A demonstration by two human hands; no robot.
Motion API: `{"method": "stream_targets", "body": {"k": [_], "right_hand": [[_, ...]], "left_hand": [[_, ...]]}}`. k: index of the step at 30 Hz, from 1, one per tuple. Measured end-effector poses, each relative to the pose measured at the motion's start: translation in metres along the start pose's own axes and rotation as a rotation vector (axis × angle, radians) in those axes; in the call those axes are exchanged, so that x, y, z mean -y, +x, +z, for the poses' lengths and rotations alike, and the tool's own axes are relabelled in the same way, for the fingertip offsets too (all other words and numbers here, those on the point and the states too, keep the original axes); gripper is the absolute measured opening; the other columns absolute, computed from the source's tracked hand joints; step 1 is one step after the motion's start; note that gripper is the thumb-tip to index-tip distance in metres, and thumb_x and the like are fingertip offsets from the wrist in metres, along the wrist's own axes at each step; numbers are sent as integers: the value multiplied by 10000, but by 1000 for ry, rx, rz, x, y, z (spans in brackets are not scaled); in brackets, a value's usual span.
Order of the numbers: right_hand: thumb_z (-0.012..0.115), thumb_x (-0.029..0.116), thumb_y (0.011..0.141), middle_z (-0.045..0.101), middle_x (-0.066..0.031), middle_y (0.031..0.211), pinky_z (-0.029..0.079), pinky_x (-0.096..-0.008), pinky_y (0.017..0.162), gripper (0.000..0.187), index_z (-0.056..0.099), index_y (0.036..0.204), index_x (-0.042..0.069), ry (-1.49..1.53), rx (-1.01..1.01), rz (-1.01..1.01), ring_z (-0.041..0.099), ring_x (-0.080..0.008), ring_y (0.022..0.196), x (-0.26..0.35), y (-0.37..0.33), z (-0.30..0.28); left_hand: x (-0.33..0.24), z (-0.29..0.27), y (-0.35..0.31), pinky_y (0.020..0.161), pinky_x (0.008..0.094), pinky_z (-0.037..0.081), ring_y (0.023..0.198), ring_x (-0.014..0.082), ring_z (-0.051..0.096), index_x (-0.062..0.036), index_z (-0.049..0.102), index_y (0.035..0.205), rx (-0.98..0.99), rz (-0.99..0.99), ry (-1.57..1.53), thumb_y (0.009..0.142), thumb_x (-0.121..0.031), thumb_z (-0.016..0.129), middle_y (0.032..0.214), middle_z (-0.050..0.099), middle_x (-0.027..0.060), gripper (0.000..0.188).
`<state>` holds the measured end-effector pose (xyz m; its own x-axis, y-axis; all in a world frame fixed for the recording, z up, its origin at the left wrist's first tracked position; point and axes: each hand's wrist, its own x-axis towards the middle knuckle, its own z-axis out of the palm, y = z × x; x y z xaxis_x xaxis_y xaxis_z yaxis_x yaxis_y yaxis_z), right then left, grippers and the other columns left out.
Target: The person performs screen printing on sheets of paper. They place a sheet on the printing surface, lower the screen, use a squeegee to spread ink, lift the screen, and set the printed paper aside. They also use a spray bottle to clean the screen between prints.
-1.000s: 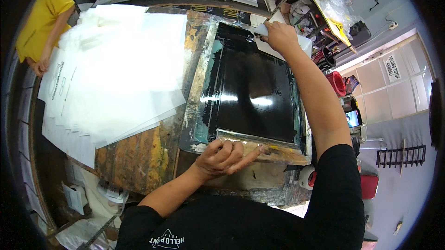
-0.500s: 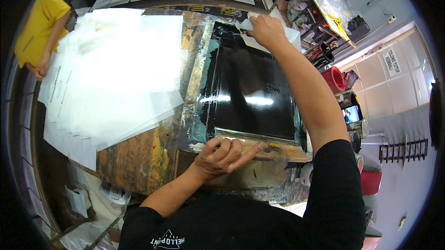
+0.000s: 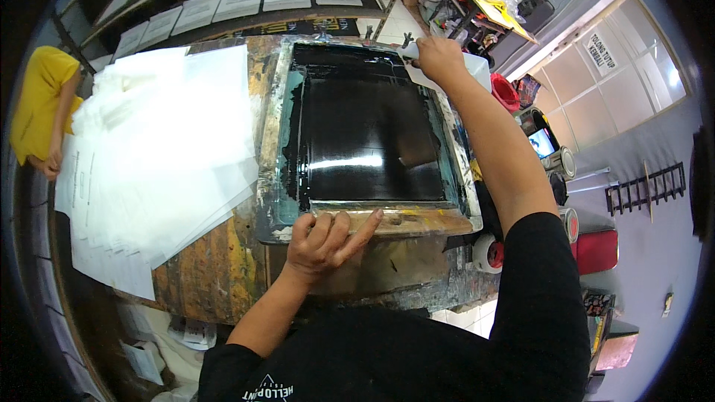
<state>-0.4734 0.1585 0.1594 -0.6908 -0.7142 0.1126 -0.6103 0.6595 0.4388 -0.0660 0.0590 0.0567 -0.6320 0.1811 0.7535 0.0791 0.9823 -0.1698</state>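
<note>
A screen-printing frame (image 3: 266, 141) with pale, stained rails lies in front of me, its mesh (image 3: 372, 130) covered with wet, shiny black ink. My left hand (image 3: 319, 247) is at its near wooden rail, fingers curled over it and the index finger stretched along it; the thumb is hidden. At the far right corner, my right hand (image 3: 439, 59) is closed on a white sheet (image 3: 477, 70). Part of that sheet overlaps the frame's corner. Left of the frame lies a large, fanned pile of white printed sheets (image 3: 171, 134), overexposed in the middle.
The worktable (image 3: 201, 271) is wooden and ink-stained. Beyond it, a rack (image 3: 246, 22) bears rows of white sheets. Paint cans (image 3: 567, 160) and a red container (image 3: 505, 93) line the right side. A person in yellow (image 3: 45, 96) stands at the far left.
The view has shifted, so the frame appears farther left. Lettering that showed on the black mesh is no longer visible. Both hands keep their holds at the rail and the white sheet.
</note>
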Motion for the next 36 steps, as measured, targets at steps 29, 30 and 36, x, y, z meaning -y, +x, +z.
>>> {"method": "stream_targets", "body": {"k": [29, 30, 36], "right_hand": [[863, 409, 761, 677, -325, 1076, 535, -498, 898, 746, 466, 1198, -48, 850, -525, 917, 688, -473, 1015, -66, -233, 40], [868, 405, 755, 678, -326, 1071, 535, -499, 898, 746, 465, 1190, -49, 855, -526, 917, 689, -473, 1013, -64, -232, 44], [910, 353, 714, 670, -335, 1067, 530, -509, 902, 753, 450, 1155, -47, 900, -494, 907, 679, -486, 1017, -43, -208, 51]], "left_hand": [[-5, -14, 12, 864, 426, 397, 899, 198, 547, -260, 719, 1324, 70, -37, -124, 571, -453, 879, 959, 606, -20, 794], [-5, -14, 12, 864, 426, 394, 898, 198, 547, -260, 721, 1323, 77, -39, -121, 562, -451, 883, 959, 607, -21, 801], [-5, -16, 13, 874, 420, 391, 906, 192, 540, -279, 707, 1341, 77, -49, -115, 529, -403, 900, 970, 595, -22, 844]]}}
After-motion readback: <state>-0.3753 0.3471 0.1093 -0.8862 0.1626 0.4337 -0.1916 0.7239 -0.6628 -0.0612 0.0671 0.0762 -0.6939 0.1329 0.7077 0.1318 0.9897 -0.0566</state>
